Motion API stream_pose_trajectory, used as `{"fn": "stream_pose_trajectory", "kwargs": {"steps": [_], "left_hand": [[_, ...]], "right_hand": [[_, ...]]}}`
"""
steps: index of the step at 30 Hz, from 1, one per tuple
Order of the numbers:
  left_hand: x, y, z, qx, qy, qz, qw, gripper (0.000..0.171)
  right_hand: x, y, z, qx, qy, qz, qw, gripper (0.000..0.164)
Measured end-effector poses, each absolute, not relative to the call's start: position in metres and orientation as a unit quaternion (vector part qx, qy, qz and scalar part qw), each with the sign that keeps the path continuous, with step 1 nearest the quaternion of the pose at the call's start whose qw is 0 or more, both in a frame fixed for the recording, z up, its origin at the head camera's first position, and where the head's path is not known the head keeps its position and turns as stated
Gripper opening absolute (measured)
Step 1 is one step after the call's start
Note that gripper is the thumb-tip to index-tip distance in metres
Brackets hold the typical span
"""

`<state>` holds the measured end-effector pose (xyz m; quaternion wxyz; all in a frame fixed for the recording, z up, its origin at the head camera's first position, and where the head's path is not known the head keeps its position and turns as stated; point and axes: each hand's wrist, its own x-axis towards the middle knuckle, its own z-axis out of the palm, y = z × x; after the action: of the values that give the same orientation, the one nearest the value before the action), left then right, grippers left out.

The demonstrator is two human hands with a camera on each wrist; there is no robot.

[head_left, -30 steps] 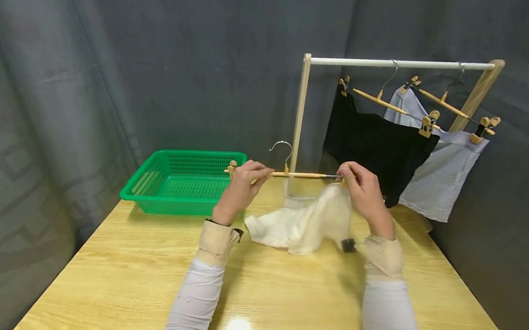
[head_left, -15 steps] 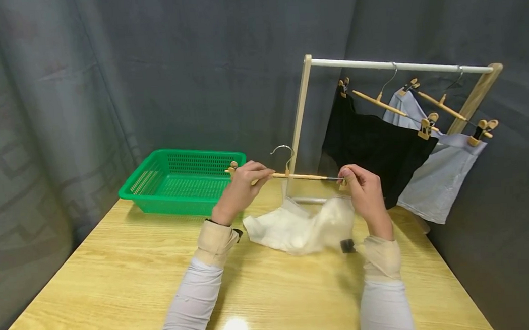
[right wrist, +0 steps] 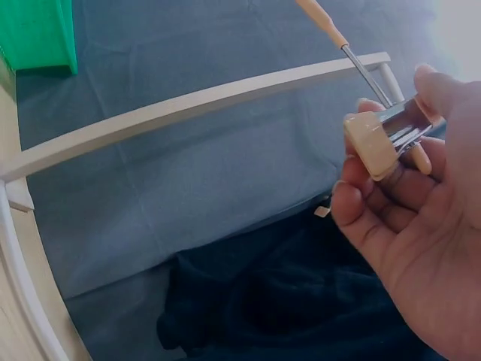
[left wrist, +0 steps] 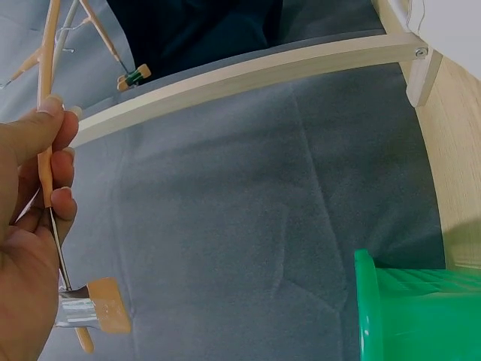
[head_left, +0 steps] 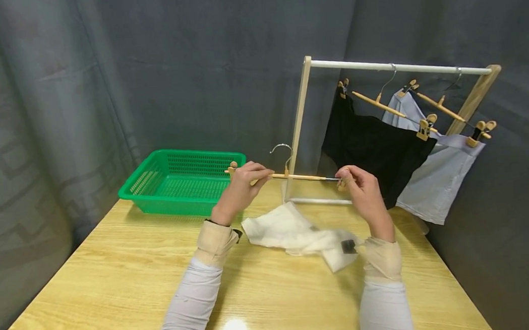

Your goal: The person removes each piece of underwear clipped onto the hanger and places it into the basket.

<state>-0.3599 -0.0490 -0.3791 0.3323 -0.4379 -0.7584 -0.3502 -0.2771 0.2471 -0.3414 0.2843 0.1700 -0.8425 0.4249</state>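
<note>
Both hands hold a wooden clip hanger (head_left: 306, 177) level above the table, its metal hook pointing up. My left hand (head_left: 244, 186) grips the wooden bar, thumb and fingers curled round it; one end clip (left wrist: 109, 304) sticks out below that hand in the left wrist view. At the other end, my right hand (head_left: 361, 189) pinches the second clip (right wrist: 372, 145), which has no cloth in it. Beneath the hanger, a white cloth garment (head_left: 279, 229) lies crumpled on the table, its right part blurred. Its exact kind cannot be told.
A green plastic basket (head_left: 182, 206) stands at the back left. On the right, a rack (head_left: 301, 112) with a white rail carries a black garment (head_left: 372, 138) and a light grey garment (head_left: 447, 174), both clipped to hangers. Grey curtains (head_left: 205, 88) surround the wooden table (head_left: 118, 295).
The white garment has dropped away from the right hand's clip and fallen flat onto the table. Both hands and the hanger stay almost in place.
</note>
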Motion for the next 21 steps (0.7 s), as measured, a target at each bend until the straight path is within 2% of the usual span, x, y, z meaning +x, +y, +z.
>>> {"fn": "stream_pose_trajectory", "kwargs": {"steps": [4,8,17,21], "left_hand": [[-0.360,-0.048,-0.380,-0.437,-0.761,-0.352,0.325,0.018],[-0.359,-0.048,-0.380,-0.437,-0.768,-0.343,0.319,0.017],[-0.361,-0.041,-0.383,-0.449,-0.771,-0.342,0.295,0.017],[-0.361,-0.037,-0.386,-0.449,-0.775,-0.333,0.295,0.018]], "right_hand": [[-0.290,0.260,-0.355,0.158,-0.852,0.425,0.260,0.029],[-0.295,0.263,-0.360,0.147,-0.860,0.410,0.268,0.030],[-0.285,0.246,-0.349,0.194,-0.828,0.328,0.412,0.025],[-0.284,0.227,-0.349,0.253,-0.813,0.310,0.423,0.022]]}}
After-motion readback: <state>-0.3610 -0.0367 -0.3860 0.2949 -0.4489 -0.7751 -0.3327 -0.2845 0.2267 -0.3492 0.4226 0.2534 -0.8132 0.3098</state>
